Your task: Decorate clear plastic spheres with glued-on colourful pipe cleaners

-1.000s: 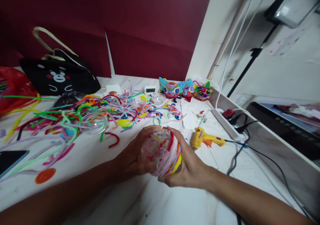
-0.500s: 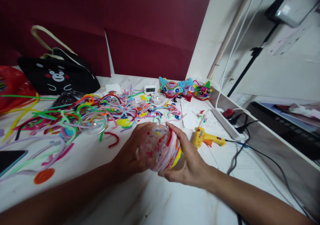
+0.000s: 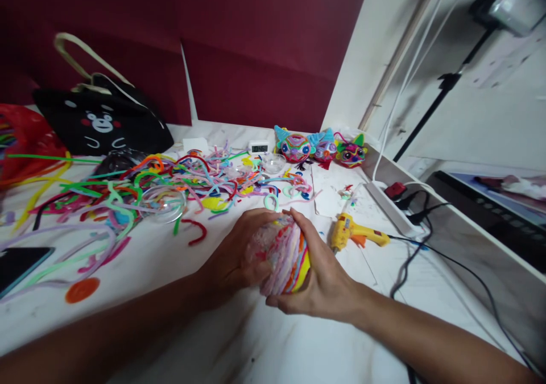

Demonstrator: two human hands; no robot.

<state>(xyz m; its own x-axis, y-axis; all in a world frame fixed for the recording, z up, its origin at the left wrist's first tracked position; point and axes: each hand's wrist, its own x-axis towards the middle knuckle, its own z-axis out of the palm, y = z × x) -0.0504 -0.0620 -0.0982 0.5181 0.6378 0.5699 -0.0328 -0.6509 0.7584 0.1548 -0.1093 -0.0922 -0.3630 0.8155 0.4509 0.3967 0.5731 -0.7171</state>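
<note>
Between my two hands is a clear plastic ball (image 3: 284, 256), held just above the white table. Its right part is wrapped in bands of lilac, orange, red and yellow pipe cleaner; the left part is see-through, with coloured bits showing. My left hand (image 3: 236, 253) curls round the clear side. Around the wrapped side, my right hand (image 3: 319, 276) grips with the thumb below and the fingers over the top. A yellow glue gun (image 3: 360, 231) lies on the table to the right of my right hand.
Loose pipe cleaners (image 3: 170, 185) sprawl across the left and middle, around a clear plastic half-shell (image 3: 164, 205). Several decorated animal-head balls (image 3: 319, 147) stand at the back beside a small digital clock (image 3: 258, 147). A power strip (image 3: 392, 207) with cables lies right; a phone (image 3: 23, 264) left.
The ball has turned a little between my hands, so more of its wrapped side faces me. The whole view has shifted slightly; both hands keep their hold.
</note>
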